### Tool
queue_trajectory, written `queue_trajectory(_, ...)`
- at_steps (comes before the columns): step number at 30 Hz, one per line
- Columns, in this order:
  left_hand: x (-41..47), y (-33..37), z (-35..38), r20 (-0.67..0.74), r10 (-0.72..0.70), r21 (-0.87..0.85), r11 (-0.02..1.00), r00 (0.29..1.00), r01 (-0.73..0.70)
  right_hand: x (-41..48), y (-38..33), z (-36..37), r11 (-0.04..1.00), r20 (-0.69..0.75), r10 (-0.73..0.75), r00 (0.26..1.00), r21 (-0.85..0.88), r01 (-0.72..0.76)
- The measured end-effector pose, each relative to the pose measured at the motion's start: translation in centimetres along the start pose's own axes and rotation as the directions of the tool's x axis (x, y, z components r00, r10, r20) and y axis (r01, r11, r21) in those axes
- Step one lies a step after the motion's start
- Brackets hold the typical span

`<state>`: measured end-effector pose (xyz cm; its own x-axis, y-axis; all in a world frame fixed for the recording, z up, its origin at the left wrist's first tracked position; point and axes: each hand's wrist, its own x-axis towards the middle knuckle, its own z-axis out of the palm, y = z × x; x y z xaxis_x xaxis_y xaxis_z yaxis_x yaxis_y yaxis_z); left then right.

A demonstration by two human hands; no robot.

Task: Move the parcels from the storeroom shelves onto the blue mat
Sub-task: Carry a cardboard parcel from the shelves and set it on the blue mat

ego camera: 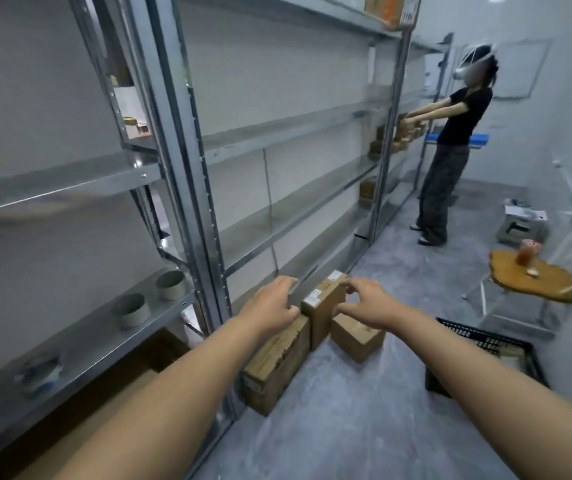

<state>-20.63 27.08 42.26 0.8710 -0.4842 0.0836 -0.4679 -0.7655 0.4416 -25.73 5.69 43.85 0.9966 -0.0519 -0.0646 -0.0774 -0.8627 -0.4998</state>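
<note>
arms outstretched, left hand [272,306] and right hand [367,303] loosely curled, empty, flanking upright parcel [322,304].

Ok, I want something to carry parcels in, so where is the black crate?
In the head view the black crate sits on the floor at lower right, right of the nearest parcel and in front of the round wooden table.

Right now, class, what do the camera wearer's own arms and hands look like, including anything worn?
The left forearm and right forearm are bare, no sleeves in view. The left hand and right hand wear no gloves, rings, watch or bracelet.
</note>
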Motion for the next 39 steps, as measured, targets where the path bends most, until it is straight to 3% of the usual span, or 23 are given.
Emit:
queue_trajectory(10,20.6,-1.3,5.8,0.111,0.033,-0.147,0.989,0.993,-0.016,12.7,11.6,-4.4,0.96,-0.066,0.274,0.959,0.086,-0.268)
queue_trajectory(15,28.3,-0.1,9.6,0.193,0.052,-0.146,0.989,0.98,-0.024,18.3,17.9,-5.6,0.942,-0.042,0.331,0.943,0.072,-0.328)
queue_trajectory(20,36.3,1.9,14.3,0.219,0.011,-0.196,0.98,0.976,0.033,26.4,24.4,-7.4,0.951,0.012,0.3,0.954,0.078,-0.3)
queue_trajectory(27,47.9,5.7,20.1,0.2,-0.188,-0.288,0.927,0.962,0.241,38.7,32.7,-10.5,0.966,0.125,0.229,0.965,0.095,-0.241)
queue_trajectory(34,58.2,7.1,24.3,0.177,-0.282,-0.344,0.88,0.943,0.328,49.3,39.6,-11.2,0.975,0.236,0.167,0.957,0.102,-0.195)
queue_trajectory(37,61.2,5.1,27.5,0.205,-0.35,-0.388,0.828,0.914,0.404,53.5,42.0,-9.1,0.969,0.266,0.175,0.948,0.126,-0.214)
queue_trajectory(39,63.4,2.8,30.1,0.212,-0.463,-0.448,0.737,0.861,0.506,56.5,44.0,-6.8,0.973,0.303,0.168,0.938,0.104,-0.207)
